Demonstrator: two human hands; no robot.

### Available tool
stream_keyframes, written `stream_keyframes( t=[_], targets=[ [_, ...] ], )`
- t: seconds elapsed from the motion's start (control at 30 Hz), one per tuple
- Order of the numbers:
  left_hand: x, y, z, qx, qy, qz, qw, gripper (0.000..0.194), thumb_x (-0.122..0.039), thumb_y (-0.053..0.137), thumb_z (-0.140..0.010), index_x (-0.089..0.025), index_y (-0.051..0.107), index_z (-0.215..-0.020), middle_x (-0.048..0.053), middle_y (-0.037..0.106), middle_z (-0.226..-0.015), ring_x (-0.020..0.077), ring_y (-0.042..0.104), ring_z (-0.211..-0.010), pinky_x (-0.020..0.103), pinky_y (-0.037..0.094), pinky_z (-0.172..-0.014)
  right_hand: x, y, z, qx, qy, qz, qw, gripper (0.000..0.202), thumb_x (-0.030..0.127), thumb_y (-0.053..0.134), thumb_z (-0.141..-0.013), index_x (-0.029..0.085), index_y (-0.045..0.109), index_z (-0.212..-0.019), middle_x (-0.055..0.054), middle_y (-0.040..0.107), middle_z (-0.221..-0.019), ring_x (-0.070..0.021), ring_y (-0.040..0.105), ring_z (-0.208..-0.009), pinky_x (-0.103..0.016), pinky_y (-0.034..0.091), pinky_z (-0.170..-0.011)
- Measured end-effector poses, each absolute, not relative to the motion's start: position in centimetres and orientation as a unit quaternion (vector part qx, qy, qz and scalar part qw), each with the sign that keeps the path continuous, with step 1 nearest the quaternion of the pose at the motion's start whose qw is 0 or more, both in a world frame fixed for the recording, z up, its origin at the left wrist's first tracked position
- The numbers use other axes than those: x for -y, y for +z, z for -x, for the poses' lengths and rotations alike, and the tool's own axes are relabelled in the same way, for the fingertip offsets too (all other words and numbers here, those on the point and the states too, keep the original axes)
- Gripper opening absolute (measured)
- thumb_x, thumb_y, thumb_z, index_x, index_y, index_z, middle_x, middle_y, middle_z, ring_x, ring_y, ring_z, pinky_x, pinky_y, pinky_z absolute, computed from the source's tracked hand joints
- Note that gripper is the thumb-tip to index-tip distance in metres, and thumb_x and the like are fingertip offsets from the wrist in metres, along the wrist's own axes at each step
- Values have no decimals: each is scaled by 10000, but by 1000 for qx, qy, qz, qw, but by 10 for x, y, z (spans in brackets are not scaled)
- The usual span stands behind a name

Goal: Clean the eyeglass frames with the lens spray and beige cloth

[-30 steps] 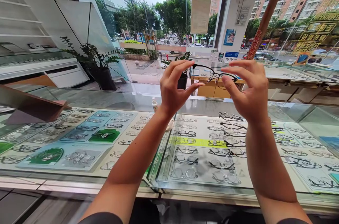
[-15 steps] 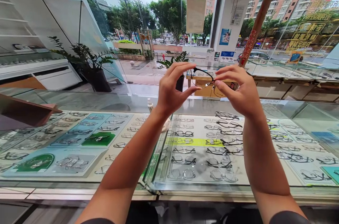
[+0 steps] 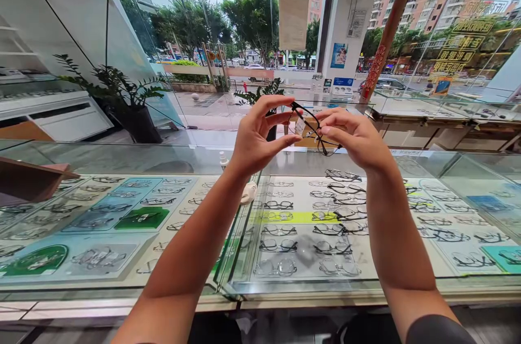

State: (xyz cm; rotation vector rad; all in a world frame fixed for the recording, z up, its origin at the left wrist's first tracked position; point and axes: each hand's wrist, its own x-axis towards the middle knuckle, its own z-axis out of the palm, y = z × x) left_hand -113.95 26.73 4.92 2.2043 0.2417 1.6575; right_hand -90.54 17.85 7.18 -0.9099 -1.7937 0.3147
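A pair of black-framed glasses (image 3: 312, 128) is held up between both hands, above the far edge of the glass counter, with a small white tag on it. My left hand (image 3: 260, 129) grips one end of the frame between fingertips and thumb. On the other side my right hand (image 3: 350, 135) pinches the frame near its middle. Below the hands, rows of glasses (image 3: 279, 246) lie inside the glass display case (image 3: 244, 288).
A small white bottle (image 3: 223, 160) and a pale crumpled item (image 3: 248, 192) are by the left forearm. A brown tray-like object (image 3: 32, 177) juts in at the left. Potted plants (image 3: 136, 121) stand beyond the counter, before the window.
The glasses have turned, so a temple and the white tag now show. Both hands appear slightly further left, and the whole view has shifted a little.
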Motion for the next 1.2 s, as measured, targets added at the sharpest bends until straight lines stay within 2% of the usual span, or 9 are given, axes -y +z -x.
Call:
stream_keyframes(
  t=[0.2,0.33,0.43,0.5,0.6,0.7,0.83,1.0,1.2],
  targets=[
    [-268,48,1139,-87,588,-777,209,796,-784,885,-733,-355,671,-1368,104,686,-1355,309,766,-1229,428,696,-963,-180,71,909,728,222,370,532,259,525,783,-917,266,789,-899,-48,844,-1145,-249,762,-1086,-483,586,-1065],
    [-269,50,1138,-92,590,-779,193,812,-779,886,-740,-383,654,-1410,91,697,-1343,307,759,-1240,452,684,-986,-181,70,912,715,228,375,544,304,562,804,-889,262,802,-935,-48,853,-1077,-242,766,-1017,-454,616,-996],
    [-272,53,1139,-80,584,-778,217,843,-776,889,-738,-382,635,-1438,103,701,-1391,306,738,-1285,441,665,-1009,-187,68,913,708,210,371,563,285,540,787,-904,258,793,-941,-49,849,-1068,-237,768,-1028,-454,616,-1008],
    [-277,52,1140,-92,575,-768,266,745,-761,863,-784,-346,674,-1372,113,731,-1369,284,761,-1224,416,664,-976,-191,66,913,696,184,370,587,257,514,766,-917,259,780,-940,-54,842,-1076,-236,769,-1048,-460,615,-1021],
    [-288,46,1141,-153,517,-750,384,540,-731,772,-892,-262,760,-1159,135,808,-1208,250,808,-1020,369,664,-820,-194,65,915,679,136,372,618,243,513,714,-947,276,762,-967,-59,829,-1113,-244,762,-1119,-477,611,-1051],
    [-299,39,1138,-184,446,-726,491,556,-753,743,-899,-223,790,-1061,182,833,-1171,282,826,-988,365,651,-734,-194,62,922,675,109,362,633,279,558,676,-970,296,756,-1019,-65,819,-1181,-263,742,-1207,-499,601,-1085],
    [-306,35,1134,-153,431,-694,556,582,-790,763,-844,-237,787,-1023,190,835,-1184,329,826,-1048,439,666,-812,-193,58,932,697,125,349,614,345,611,647,-988,299,763,-1075,-79,805,-1235,-274,736,-1219,-501,603,-1077],
    [-304,40,1134,-151,446,-688,552,632,-846,657,-877,-264,777,-1093,152,830,-1224,319,806,-1145,474,651,-921,-194,57,938,712,152,333,599,334,602,631,-1001,305,765,-1074,-75,803,-1237,-260,742,-1208,-491,600,-1083],
    [-288,47,1132,-153,511,-720,443,832,-970,423,-903,-286,781,-1215,128,808,-1318,309,755,-1281,495,621,-1011,-203,54,937,677,186,349,621,253,531,721,-940,291,763,-1009,-60,825,-1193,-254,750,-1171,-485,608,-1065]
  ],
)
